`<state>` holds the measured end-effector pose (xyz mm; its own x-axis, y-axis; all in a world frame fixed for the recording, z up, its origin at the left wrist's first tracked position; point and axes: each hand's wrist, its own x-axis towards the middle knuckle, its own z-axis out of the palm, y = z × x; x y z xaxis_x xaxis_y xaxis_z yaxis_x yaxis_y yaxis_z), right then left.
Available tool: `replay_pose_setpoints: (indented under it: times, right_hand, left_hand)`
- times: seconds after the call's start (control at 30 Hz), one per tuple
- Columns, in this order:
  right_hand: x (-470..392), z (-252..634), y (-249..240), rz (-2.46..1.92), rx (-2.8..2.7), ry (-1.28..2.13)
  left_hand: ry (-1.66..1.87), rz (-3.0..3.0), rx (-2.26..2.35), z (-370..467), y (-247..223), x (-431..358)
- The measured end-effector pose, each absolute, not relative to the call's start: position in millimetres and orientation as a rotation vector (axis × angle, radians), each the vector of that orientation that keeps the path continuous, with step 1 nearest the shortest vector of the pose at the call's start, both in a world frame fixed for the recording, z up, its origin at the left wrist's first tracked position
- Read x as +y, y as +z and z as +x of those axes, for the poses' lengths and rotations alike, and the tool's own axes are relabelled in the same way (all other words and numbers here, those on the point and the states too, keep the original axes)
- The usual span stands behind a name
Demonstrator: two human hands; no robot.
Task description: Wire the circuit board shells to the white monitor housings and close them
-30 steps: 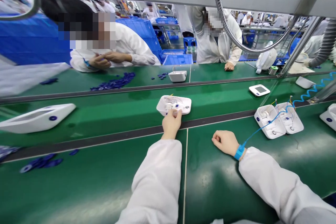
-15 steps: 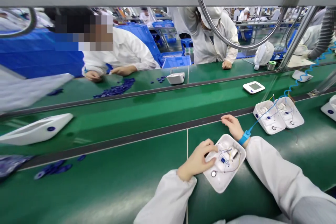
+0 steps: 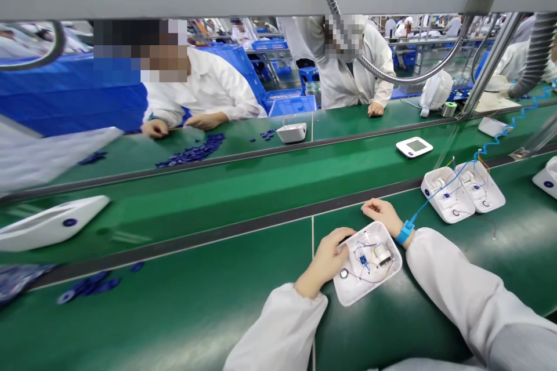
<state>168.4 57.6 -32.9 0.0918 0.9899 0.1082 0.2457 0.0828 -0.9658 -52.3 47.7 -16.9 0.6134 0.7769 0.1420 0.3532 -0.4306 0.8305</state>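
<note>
A white open housing point(image 3: 369, 278) with wires, a small blue part and a round metal disc inside lies on the green bench in front of me. My left hand point(image 3: 328, 258) grips its left edge, thumb inside the rim and fingers over the outer side. Behind the housing, my right hand point(image 3: 383, 214) rests near the dark strip with its fingers curled together; whether anything is in them cannot be made out. A blue wristband point(image 3: 405, 232) with a coiled cord is on my right wrist.
Two similar housings point(image 3: 448, 196) stand to the right. The belt point(image 3: 243, 177) carries a white device with a screen point(image 3: 414, 147) and a white shell point(image 3: 52, 225). Blue parts point(image 3: 89, 286) lie at left. Two people in white sit across, one beside a blue pile point(image 3: 191, 151).
The housing has turned and shifted slightly left, with my left hand now on its edge. My right fingers have curled in. The screen device and the left shell have moved left on the belt.
</note>
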Motion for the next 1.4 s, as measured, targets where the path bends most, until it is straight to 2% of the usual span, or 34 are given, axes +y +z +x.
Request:
replay_pose_setpoints:
  times: [0.93,1.4]
  right_hand:
    - [56.5,169.5,-33.1,-1.389,-1.401,0.887]
    - [57.0,167.5,-34.7,-1.389,-1.412,0.883]
  left_hand:
    - [0.638,1.957,0.74,-56.0,-10.7,50.3]
    - [0.618,1.996,0.817,-53.5,-9.6,51.2]
